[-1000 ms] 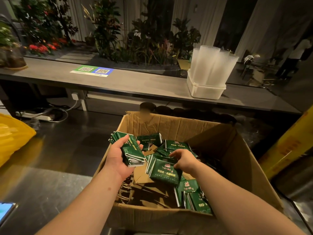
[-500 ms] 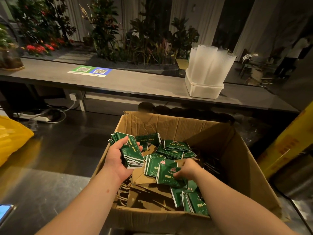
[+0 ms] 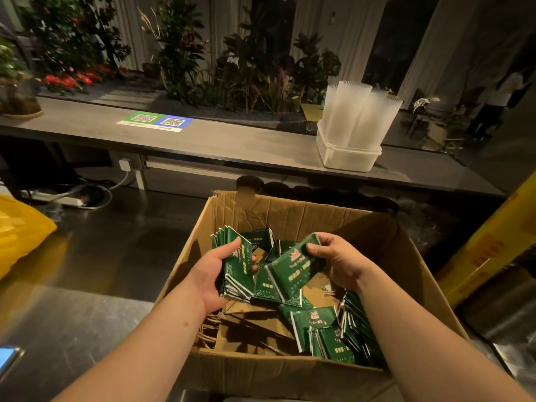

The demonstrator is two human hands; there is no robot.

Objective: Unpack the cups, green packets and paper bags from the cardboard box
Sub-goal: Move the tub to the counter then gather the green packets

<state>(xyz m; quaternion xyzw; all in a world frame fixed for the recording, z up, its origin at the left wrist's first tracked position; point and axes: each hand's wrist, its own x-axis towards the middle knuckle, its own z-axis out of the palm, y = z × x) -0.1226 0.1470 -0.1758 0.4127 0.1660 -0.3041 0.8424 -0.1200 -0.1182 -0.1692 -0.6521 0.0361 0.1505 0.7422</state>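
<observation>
Grips a stack [image 3: 236, 269] of green packets in the left hand [image 3: 213, 275], fingers and thumb curled round it, over the box [image 3: 290, 375]. Pinches a tilted packet [image 3: 295, 269] by its upper end with the right hand [image 3: 340, 262], just beside the stack. Below, in the box: loose packets [image 3: 327, 332] heaped over paper bags [image 3: 255, 323]. On the far counter [image 3: 232, 146], well apart: cups [image 3: 359, 111] upright in a white tub [image 3: 348, 158].

Both hands [image 3: 213, 274] w/ green packets [image 3: 295, 271] over cardboard box [image 3: 290, 375]
</observation>
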